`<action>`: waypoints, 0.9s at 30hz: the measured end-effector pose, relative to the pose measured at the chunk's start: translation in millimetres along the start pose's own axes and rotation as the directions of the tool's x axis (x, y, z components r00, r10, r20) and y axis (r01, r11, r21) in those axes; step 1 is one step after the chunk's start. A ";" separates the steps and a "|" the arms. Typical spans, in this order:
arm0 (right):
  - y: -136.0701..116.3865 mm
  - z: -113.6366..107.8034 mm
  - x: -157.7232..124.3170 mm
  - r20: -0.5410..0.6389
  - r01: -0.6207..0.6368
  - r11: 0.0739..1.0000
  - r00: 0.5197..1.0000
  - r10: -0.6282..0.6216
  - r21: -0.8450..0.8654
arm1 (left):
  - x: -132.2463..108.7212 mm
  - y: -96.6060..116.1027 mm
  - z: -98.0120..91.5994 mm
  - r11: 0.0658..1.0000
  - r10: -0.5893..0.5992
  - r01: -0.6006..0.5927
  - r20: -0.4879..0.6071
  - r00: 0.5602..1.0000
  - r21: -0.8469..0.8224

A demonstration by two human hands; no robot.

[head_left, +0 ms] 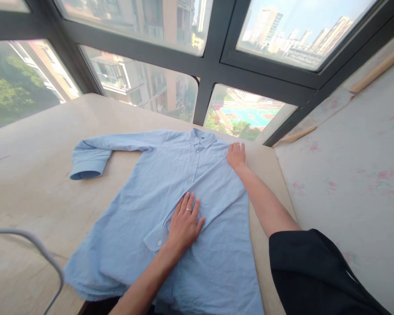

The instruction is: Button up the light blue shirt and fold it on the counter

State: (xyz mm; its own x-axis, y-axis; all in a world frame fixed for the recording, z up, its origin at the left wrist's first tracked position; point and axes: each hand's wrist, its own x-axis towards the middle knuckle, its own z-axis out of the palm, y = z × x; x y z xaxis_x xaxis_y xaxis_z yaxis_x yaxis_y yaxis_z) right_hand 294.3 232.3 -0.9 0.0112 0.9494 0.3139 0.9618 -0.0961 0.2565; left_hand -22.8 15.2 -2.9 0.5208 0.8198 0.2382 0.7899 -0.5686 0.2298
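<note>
Pale-blue, long-sleeved cloth shirt (124,210) lies front up on beige ledge (29,175). Left hand (185,218) (1 thin silver ring (188,210) worn) rests flat, fingers spread, on the sleeve (216,188) folded across. Farther, right hand (237,155) touches the shoulder; cannot tell whether its fingers grip. Beyond: dark-grey window frame (265,76).

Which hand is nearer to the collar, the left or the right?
Right. The right hand is beside the collar, on the shirt; the left hand lies farther below it, on the folded sleeve.
</note>
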 end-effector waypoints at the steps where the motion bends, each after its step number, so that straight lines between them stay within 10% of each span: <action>1: -3.6 -4.1 -0.9 0.000 0.020 1.000 1.000 -0.020 0.004 | -11.4 0.2 -3.0 0.999 -0.041 0.041 -0.021 0.999 0.022; 8: -54.8 -53.9 -40.3 -0.065 0.120 0.986 0.992 -0.112 0.120 | -52.5 2.8 -14.2 0.995 -0.088 0.093 -0.099 0.991 0.041; 15: -119.6 -111.0 -155.4 -0.077 0.328 0.848 0.942 -0.327 0.417 | -48.3 4.0 -18.9 0.997 -0.072 0.072 -0.007 0.997 -0.006; 20: -91.1 -100.4 -210.7 0.167 0.138 0.882 0.957 -0.235 0.451 | -48.1 1.0 -22.6 0.999 -0.038 0.039 0.029 0.999 -0.037; 27: -44.9 -80.3 -217.4 0.240 0.103 0.919 0.949 -0.205 0.379 | -42.8 -3.0 -17.1 0.998 -0.015 0.016 0.010 1.000 -0.068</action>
State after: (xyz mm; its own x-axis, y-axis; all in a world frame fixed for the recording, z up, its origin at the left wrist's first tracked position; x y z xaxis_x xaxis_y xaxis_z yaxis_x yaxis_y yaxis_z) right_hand 226.8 6.2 -7.3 -0.1213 0.9923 0.0261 0.9893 0.1230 -0.0787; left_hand -53.0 -19.4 2.4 0.5120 0.8289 0.2253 0.7742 -0.5589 0.2970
